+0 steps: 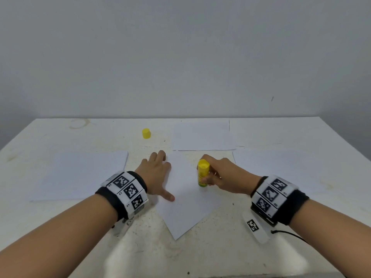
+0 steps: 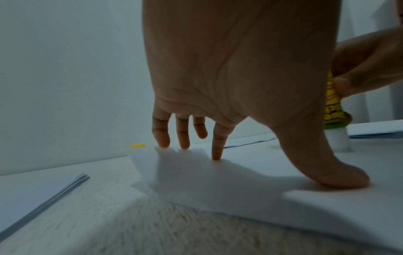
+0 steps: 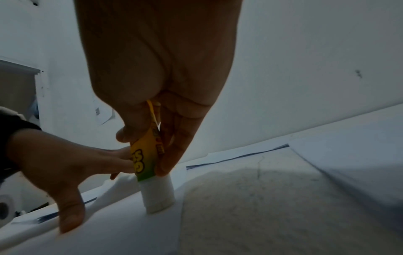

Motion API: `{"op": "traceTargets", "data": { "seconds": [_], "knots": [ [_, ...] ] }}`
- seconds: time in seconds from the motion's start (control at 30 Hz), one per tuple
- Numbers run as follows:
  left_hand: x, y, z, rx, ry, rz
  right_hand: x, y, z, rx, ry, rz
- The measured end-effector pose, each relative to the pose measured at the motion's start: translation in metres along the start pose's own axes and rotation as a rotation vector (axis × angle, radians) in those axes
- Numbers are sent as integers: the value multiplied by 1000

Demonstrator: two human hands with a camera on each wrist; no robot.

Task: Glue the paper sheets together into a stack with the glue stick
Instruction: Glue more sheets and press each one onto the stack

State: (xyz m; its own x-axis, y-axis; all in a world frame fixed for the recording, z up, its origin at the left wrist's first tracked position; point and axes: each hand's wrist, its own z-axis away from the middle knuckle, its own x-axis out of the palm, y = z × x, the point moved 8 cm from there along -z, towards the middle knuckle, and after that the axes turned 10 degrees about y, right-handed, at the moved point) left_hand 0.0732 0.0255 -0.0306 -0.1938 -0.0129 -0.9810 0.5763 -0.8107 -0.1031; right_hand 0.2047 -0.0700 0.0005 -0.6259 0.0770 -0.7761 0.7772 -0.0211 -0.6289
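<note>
Sheet: light, limp, near the table's front edge; left hand spread, pressing it flat.
Glue stick: rigid, right hand pinched its barrel.

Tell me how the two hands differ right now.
The left hand is spread, fingertips pressing the middle sheet; the right hand is curled round the glue stick. The left holds nothing; the right presses the stick's white end down on that sheet. Both wear marker wristbands.

White table bears paper sheets and a yellow cap.
</note>
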Motion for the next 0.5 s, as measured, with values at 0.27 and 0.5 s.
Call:
{"op": "traceTargets", "data": {
  "seconds": [0.27,0.5],
  "knots": [
    [-2,18,2,221,17,27,-6,7,30,-17,-92,14],
    [7,35,11,394,-147,-17,-53,25,2,166,391,-592]
  ]
}}
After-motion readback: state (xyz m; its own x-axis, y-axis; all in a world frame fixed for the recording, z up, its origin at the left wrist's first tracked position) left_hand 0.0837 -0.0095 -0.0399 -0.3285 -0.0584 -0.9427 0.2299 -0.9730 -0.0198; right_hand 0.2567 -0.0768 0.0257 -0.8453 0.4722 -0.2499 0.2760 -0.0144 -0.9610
